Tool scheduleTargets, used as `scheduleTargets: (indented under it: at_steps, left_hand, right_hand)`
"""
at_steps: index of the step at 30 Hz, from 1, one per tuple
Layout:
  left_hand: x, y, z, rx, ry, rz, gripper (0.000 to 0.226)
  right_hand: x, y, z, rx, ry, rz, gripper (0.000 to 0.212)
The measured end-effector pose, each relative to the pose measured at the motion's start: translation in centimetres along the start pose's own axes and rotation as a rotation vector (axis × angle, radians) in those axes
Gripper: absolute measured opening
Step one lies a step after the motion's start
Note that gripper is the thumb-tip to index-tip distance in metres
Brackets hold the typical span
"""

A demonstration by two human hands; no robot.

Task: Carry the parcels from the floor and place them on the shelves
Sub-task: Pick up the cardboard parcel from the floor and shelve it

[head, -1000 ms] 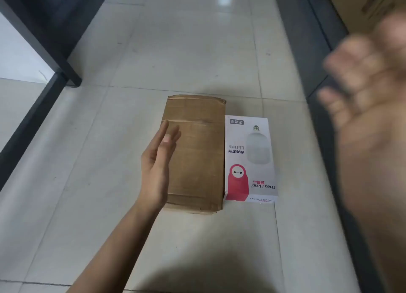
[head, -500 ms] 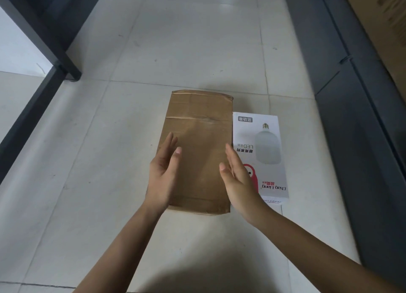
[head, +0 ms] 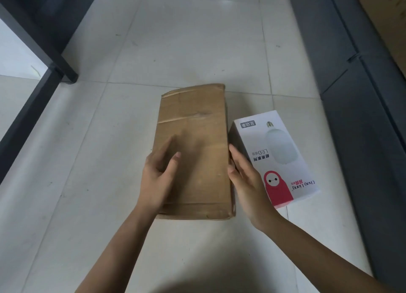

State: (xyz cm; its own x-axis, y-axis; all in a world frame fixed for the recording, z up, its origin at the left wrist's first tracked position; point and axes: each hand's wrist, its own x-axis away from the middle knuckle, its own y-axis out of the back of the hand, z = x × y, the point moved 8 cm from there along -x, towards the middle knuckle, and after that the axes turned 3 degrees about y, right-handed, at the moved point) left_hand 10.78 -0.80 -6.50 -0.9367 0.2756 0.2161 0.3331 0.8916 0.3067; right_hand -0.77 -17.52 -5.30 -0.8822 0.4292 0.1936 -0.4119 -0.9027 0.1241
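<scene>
A flat brown cardboard parcel (head: pixel 197 121) lies lengthwise on the pale tiled floor in the middle of the view. My left hand (head: pixel 157 178) rests over its near left edge, with the thumb on the top face. My right hand (head: pixel 248 183) presses against its near right edge, its fingers tucked into the gap beside a white LED bulb box (head: pixel 279 152). The parcel is clasped between both hands. The white box lies on the floor just right of the parcel, turned slightly askew.
A dark metal shelf frame (head: pixel 37 42) stands at the left, its foot on the floor. A dark shelf unit (head: pixel 362 117) runs along the right side, and a large cardboard carton (head: pixel 391 18) shows at the top right corner.
My right hand came down from the upper right to the parcel's right edge. Both hands closed in on the parcel's sides. The white box has turned a little away from the parcel.
</scene>
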Motion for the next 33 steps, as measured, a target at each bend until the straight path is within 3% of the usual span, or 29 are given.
scheduleTargets:
  at_steps: [3, 7, 10, 12, 13, 15, 17, 18, 20, 23, 26, 29, 33]
  left_hand:
    - [-0.3, 0.5, 0.5, 0.061, 0.011, -0.018, 0.048]
    - [0.4, -0.7, 1.9, 0.180, 0.107, 0.084, 0.038]
    - [0.9, -0.8, 2.9, 0.267, 0.137, 0.083, 0.063]
    - [1.0, 0.6, 3.0, 0.408, 0.159, 0.060, 0.086]
    - [0.7, 1.2, 3.2, 0.422, 0.169, 0.049, 0.086]
    - [0.3, 2.3, 3.6, 0.406, 0.178, 0.152, 0.073]
    - [0.1, 3.4, 3.3, 0.345, 0.208, 0.257, 0.060]
    - [0.0, 4.1, 3.0, 0.268, 0.184, 0.253, 0.054]
    - [-0.4, 5.7, 2.6, 0.146, 0.135, 0.163, 0.053]
    - [-0.5, 8.5, 1.1, 0.022, 0.079, -0.081, 0.049]
    - [-1.2, 10.6, 1.0, -0.193, 0.016, -0.186, 0.037]
    - [-1.3, 10.9, 3.2, -0.084, 0.128, -0.158, 0.036]
    - [-0.5, 9.0, 6.1, -0.039, 0.257, 0.044, 0.050]
  right_hand:
    - [-0.4, -0.7, 3.9, 0.084, 0.236, 0.068, 0.046]
    - [-0.2, -5.0, 7.2, 0.498, 0.537, 0.249, 0.046]
    - [0.4, -9.2, 7.6, 0.758, 0.690, 0.380, 0.052]
    - [0.7, -11.3, 8.4, 0.714, 0.678, 0.502, 0.056]
    - [0.6, -11.8, 9.0, 0.649, 0.664, 0.535, 0.055]
    - [-0.1, -11.0, 10.0, 0.548, 0.672, 0.372, 0.050]
    - [-1.1, -8.9, 9.3, 0.457, 0.539, 0.142, 0.055]
    - [-1.3, -8.3, 8.2, 0.391, 0.406, 0.120, 0.062]
    - [-1.3, -8.6, 6.4, 0.246, 0.225, 0.221, 0.066]
    - [-1.2, -9.9, 5.1, 0.018, 0.145, 0.422, 0.053]
    - [-1.6, -9.4, 1.1, 0.149, 0.046, 0.468, 0.047]
    - [-2.3, -6.5, -2.9, 0.308, -0.093, 0.302, 0.056]
    - [-2.5, -4.9, -5.3, 0.054, -0.280, 0.237, 0.061]
